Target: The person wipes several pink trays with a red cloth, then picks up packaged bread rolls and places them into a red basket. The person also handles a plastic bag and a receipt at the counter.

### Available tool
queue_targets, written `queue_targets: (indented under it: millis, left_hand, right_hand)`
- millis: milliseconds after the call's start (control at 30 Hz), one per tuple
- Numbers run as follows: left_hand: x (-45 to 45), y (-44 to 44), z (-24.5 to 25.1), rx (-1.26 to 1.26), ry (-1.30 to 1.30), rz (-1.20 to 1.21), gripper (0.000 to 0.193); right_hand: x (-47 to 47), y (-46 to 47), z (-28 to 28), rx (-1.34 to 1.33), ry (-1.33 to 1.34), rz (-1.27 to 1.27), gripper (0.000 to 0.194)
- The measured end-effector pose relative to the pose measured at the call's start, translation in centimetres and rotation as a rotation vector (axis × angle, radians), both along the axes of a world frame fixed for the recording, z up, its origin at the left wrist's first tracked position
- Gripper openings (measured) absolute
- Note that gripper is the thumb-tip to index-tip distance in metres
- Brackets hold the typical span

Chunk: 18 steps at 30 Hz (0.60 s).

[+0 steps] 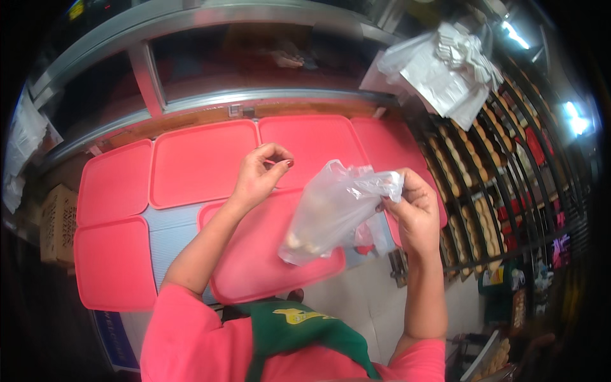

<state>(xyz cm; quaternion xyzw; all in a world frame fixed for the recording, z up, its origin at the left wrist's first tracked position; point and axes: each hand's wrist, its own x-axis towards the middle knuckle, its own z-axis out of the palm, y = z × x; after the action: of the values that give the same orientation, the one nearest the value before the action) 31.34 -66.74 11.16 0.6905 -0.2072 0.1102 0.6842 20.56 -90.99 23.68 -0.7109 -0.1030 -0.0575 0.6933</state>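
Observation:
My right hand (417,207) grips the gathered neck of a translucent plastic bag (334,205). The bag hangs slanting down to the left, with pale contents at its bottom corner, too blurred to name. Left of the bag, my left hand (260,174) is raised above the trays, its thumb and forefinger curled nearly tip to tip with nothing visible between them. Beneath the bag lies a pink plastic tray (248,258), closest to my body. Another pink tray (310,138) lies behind my hands. A pinkish plastic bag (363,235) is partly hidden behind the held one.
Several more pink trays, including one at the back (205,162), cover a blue ribbed surface (174,238) below a metal-framed window (267,62). White plastic bags (439,76) hang at upper right. Racks of bread rolls (477,157) stand right. A cardboard box (58,224) sits left.

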Motion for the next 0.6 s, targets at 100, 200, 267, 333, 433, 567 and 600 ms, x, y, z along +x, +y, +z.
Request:
queue_targets:
  millis: [100, 200, 267, 333, 433, 567, 600]
  left_hand:
    - [1.8, 1.7, 0.5, -0.018, 0.028, 0.089, 0.006]
    - [2.6, 3.0, 2.0, -0.036, 0.041, 0.158, 0.007]
    - [4.3, 3.6, 2.5, -0.050, 0.051, 0.174, 0.009]
    - [6.0, 3.7, 4.0, -0.131, 0.117, 0.193, 0.012]
    - [9.5, 3.6, 6.4, -0.215, 0.191, 0.186, 0.022]
    - [14.7, 1.9, 8.9, -0.433, 0.251, 0.159, 0.037]
    - [16.4, 1.6, 9.3, -0.518, 0.262, 0.141, 0.039]
  right_hand:
    - [5.2, -0.2, 1.3, -0.105, -0.079, 0.086, 0.013]
    - [10.2, -0.2, 2.7, -0.201, -0.184, 0.083, 0.008]
    - [13.1, -0.7, 4.4, -0.268, -0.249, 0.088, 0.006]
    - [15.8, -1.0, 5.5, -0.325, -0.292, 0.068, 0.005]
    - [19.4, -1.4, 6.9, -0.571, -0.303, -0.095, 0.005]
    - [24.0, -1.2, 8.1, -0.726, -0.371, -0.179, 0.005]
    - [24.3, -0.4, 9.1, -0.594, -0.196, -0.142, 0.007]
